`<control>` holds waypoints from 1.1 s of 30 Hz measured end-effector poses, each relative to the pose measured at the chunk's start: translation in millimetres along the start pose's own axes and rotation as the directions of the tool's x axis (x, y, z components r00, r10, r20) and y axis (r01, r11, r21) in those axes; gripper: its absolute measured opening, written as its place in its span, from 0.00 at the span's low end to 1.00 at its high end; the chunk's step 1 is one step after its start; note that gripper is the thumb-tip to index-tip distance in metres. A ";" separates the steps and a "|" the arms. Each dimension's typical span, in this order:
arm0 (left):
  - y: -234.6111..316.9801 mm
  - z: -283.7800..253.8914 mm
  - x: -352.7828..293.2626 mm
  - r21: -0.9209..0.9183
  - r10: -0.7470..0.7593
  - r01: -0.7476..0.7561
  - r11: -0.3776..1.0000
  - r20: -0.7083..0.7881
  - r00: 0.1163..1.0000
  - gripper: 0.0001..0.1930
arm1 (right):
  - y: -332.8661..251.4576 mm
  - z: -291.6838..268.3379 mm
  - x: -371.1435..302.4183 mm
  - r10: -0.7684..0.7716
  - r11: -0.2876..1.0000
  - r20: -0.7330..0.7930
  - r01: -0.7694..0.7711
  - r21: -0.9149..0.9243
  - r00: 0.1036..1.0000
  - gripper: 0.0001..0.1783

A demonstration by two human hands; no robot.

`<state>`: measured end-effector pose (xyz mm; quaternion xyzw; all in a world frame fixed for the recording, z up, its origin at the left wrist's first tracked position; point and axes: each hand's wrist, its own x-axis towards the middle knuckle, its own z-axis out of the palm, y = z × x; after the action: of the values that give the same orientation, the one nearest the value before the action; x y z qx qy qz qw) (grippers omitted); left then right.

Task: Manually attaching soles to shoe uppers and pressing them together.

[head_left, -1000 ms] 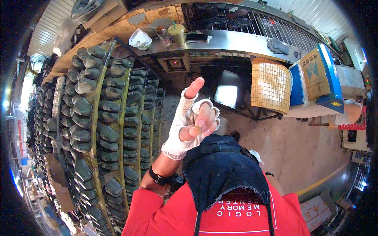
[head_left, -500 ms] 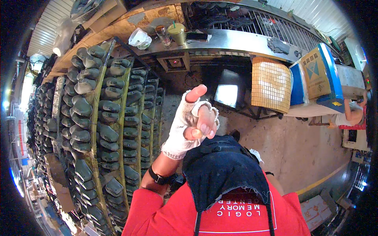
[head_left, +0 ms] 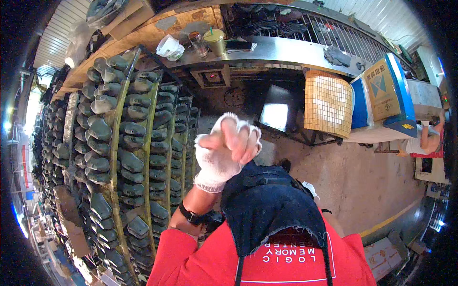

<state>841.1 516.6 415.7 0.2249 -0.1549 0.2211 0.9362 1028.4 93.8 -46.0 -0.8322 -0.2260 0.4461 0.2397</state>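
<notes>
- The left hand [head_left: 229, 152], in a white glove [head_left: 212, 174] with bare fingertips, is raised near the centre of the frame; its fingers are bent inward in a loose curl and a little blurred; whether their tips press the palm, I cannot tell;
- the right hand [head_left: 311, 188] is almost hidden behind the dark apron [head_left: 276, 205], right of centre; only a small white piece, apparently of its glove, is visible; if it is spread or pinching, I cannot tell;
- the dark shoe lasts [head_left: 100, 129] are standing in many rows on the rack [head_left: 151, 109], which fills the left side of the frame; they lie to the left of the left hand, apart from it in the picture, and farther from the right hand;
- the apron is just below and right of the left hand, over the red shirt [head_left: 191, 262]; a black watch [head_left: 191, 214] is on the left wrist;
- above the hands, the metal counter [head_left: 286, 47] crosses the upper frame; a lidded cup [head_left: 214, 43] with green straw stands on it;
- a woven mat [head_left: 329, 102] hangs at upper right; another person [head_left: 427, 140] is partly seen at the right edge.
</notes>
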 end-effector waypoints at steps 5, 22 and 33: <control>-4.4 18.6 5.0 0.086 0.048 -0.039 0.996 -0.109 0.993 0.22 | 39.5 -7.1 -4.6 -0.022 0.991 -0.029 0.018 -0.133 0.999 0.20; -8.5 19.3 -8.8 0.220 0.071 -0.040 0.975 -0.138 0.988 0.29 | 38.5 10.2 0.0 0.081 0.915 -0.050 -0.054 0.400 0.995 0.12; -8.5 17.1 -2.1 0.290 0.080 -0.043 0.956 -0.119 0.990 0.29 | 92.3 28.0 31.8 0.090 0.909 0.000 -0.082 0.409 0.996 0.14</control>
<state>840.2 500.7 426.4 0.3382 -0.0671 0.2843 0.8946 1035.5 45.9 -135.3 -0.7770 -0.0888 0.4858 0.3903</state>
